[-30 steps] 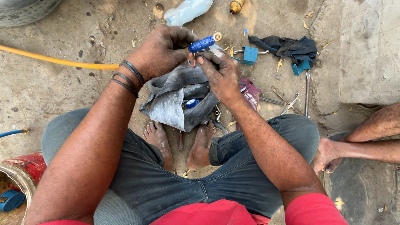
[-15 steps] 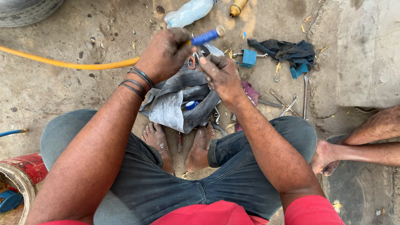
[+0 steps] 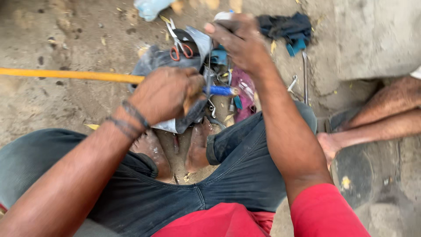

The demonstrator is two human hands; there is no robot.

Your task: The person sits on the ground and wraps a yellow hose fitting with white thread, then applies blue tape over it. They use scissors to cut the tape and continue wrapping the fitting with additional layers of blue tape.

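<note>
A crumpled pale-blue plastic packet (image 3: 149,8) lies on the ground at the top edge; no labels, signs or screens show.

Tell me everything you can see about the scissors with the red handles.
The scissors are small, with two red-orange loop handles and pale metal blades. They lie flat on the crumpled grey rubber sheet, handles toward the person, blades pointing up and away, seemingly closed, though blur hides detail. No hand touches them: the left hand is below them, the right hand is off to their right.

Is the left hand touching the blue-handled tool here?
Touching. In the head view the left hand is closed around the blue-handled tool; only the handle's blue end sticks out past the fingers.
</note>
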